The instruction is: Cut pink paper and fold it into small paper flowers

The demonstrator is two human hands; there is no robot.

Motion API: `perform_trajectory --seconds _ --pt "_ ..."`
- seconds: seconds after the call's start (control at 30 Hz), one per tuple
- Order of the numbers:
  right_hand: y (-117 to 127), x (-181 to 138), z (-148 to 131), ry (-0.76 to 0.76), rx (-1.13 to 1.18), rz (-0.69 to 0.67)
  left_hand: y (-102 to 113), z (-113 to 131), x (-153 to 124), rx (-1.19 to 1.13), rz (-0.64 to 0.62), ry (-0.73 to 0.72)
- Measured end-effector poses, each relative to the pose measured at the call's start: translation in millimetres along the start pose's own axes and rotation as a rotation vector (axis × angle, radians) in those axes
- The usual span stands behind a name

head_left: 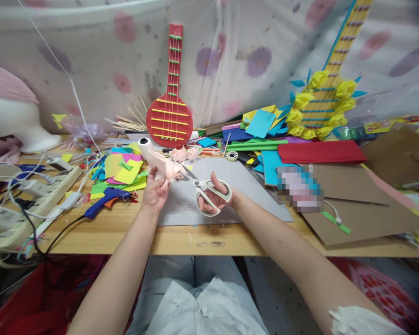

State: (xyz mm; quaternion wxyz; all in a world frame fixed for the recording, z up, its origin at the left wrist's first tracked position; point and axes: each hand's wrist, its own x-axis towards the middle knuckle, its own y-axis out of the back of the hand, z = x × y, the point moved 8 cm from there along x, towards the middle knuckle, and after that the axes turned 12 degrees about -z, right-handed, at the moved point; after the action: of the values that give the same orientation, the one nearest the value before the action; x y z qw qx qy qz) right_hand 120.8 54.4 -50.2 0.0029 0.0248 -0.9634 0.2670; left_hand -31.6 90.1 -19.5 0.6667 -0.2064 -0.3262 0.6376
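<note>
My left hand (155,190) is closed around a roll of pale peach crepe paper (156,159), whose loose end hangs crumpled toward the middle. In my right hand (219,197) is a pair of scissors (212,190) with white and grey handles, fingers and thumb through the loops. Their blades are apart, and the tips meet the ragged paper edge; I cannot tell if they are cutting. Crumpled peach paper pieces (184,153) lie just behind. Below both hands is a grey cutting mat (244,204).
A blue glue gun (108,199) and a power strip (52,195) with cables are at left. Colored paper scraps (124,168) lie nearby. A red paper lute (170,118) stands behind; a yellow one (321,109) stands right. Brown cardboard (363,223) overhangs the table's front right.
</note>
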Motion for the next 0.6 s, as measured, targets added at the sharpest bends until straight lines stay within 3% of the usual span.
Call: perform_trajectory --seconds 0.2,0.43,0.6 --pt "-5.2 4.5 -4.1 0.019 0.005 -0.029 -11.2 4.6 1.3 0.057 -0.127 -0.038" --pt "-13.9 9.6 0.4 -0.039 -0.014 -0.088 -4.0 8.4 4.2 0.134 -0.128 -0.055" --pt "-19.1 6.3 -5.0 0.045 0.001 -0.096 -3.0 12.7 5.2 0.183 -0.138 -0.101"
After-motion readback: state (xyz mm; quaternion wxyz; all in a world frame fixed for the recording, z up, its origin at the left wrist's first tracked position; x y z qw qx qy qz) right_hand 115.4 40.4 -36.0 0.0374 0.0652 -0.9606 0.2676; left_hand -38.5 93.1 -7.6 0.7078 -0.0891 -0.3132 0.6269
